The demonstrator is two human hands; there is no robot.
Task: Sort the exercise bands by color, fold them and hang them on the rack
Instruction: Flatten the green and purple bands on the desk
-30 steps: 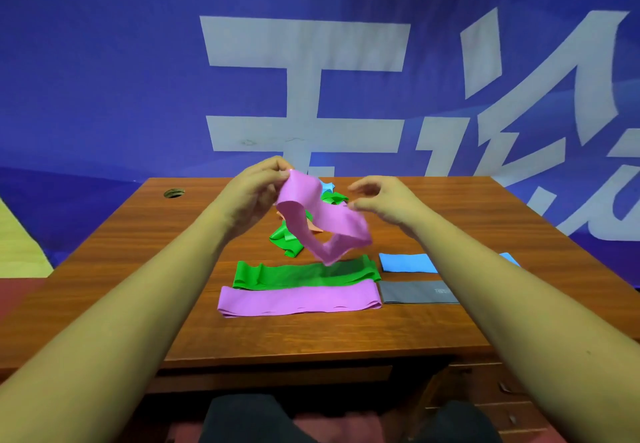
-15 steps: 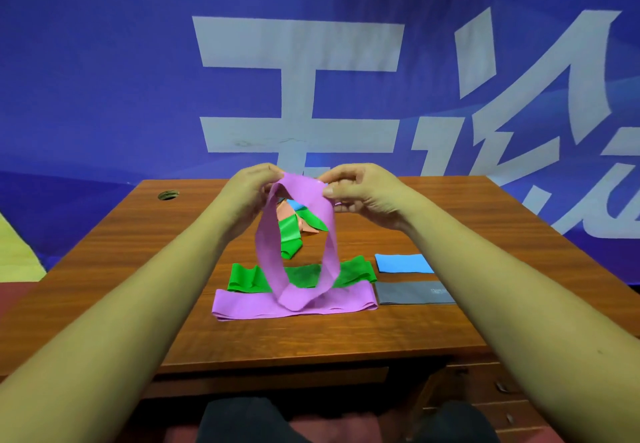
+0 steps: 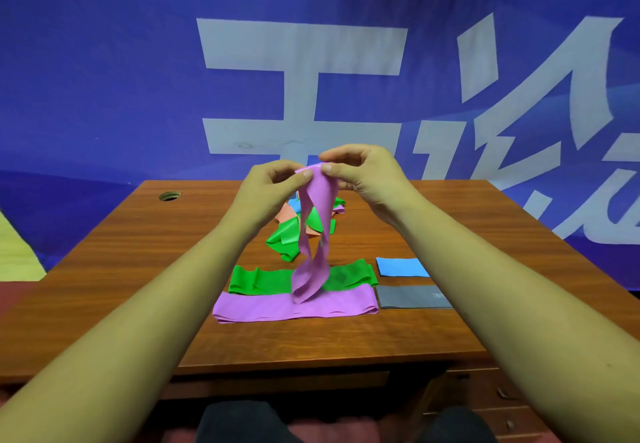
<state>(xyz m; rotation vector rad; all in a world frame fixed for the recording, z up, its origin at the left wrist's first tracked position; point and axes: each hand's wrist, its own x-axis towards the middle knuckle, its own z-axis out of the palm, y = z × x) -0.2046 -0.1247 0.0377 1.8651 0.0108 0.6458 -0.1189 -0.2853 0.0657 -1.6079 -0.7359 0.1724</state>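
While my thumbs and forefingers pinch together above the desk, both of them grip the top edge of one purple band [image 3: 317,221]. My left hand [image 3: 266,188] nips it from the left with the thumb tip pressed to the band, and my right hand [image 3: 363,174] nips it from the right, so the two hands nearly touch at the pinch. My other fingers curl in loosely behind.

From the pinch the purple band hangs down as a loose, twisted loop, its two strands parting a little in the middle and meeting again at the bottom. Its lower end dangles in front of the folded bands lying below; I cannot tell if it touches them.

Below it, near the front of the wooden desk [image 3: 121,269], a folded purple band [image 3: 263,307] lies flat and long. Just behind it, edge to edge, lies a folded green band [image 3: 263,280]. To their right, a folded dark grey band [image 3: 408,297] lies just beside the purple one, and a folded blue band [image 3: 400,266] lies behind the grey one.

Farther back, past my hands, sits an unsorted heap of bands [image 3: 287,231]: green, salmon, some blue and a purple edge, all crumpled over each other.

A cable hole [image 3: 169,196] shows at the desk's far left corner. Behind the desk hangs a blue banner [image 3: 104,79] with large pale characters.
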